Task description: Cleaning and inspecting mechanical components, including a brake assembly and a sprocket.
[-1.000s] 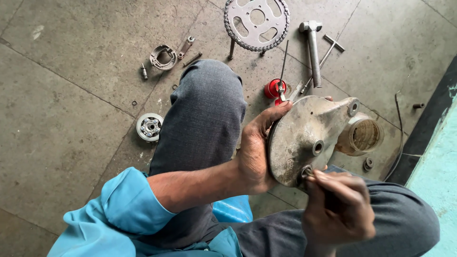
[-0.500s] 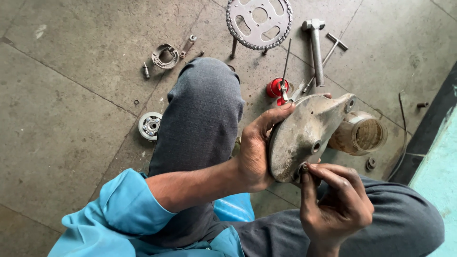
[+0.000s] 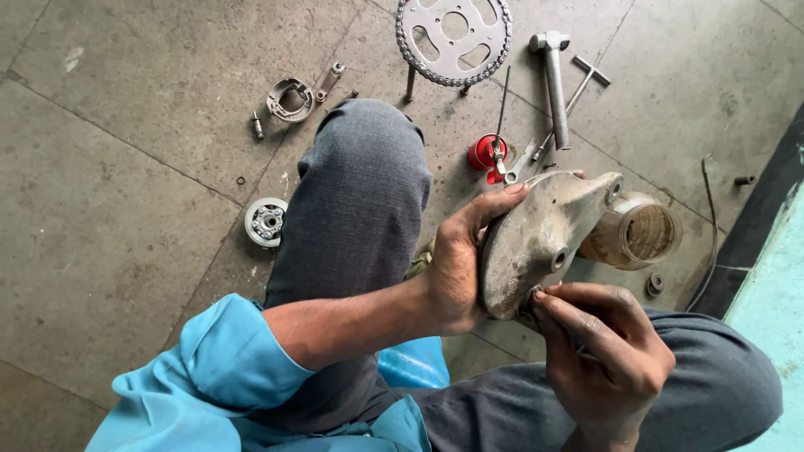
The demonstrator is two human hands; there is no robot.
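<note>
My left hand (image 3: 459,255) grips the rim of a dull grey metal drum plate (image 3: 540,234), holding it tilted above my knees. My right hand (image 3: 607,351) is closed at the plate's lower edge, fingertips pinched on a small part there that is mostly hidden. A dirty glass jar (image 3: 634,232) lies on the floor just behind the plate.
On the concrete floor lie a chain sprocket (image 3: 453,33), a hammer (image 3: 554,79), a T-handle wrench (image 3: 578,88), a red-handled screwdriver (image 3: 491,151), brake shoes (image 3: 290,98), a round bearing hub (image 3: 266,222) and small bolts. A teal step edge (image 3: 770,276) runs along the right.
My right hand has shifted slightly up against the plate's lower edge and its fingers have turned. The plate tilted a little; my left hand keeps its grip.
</note>
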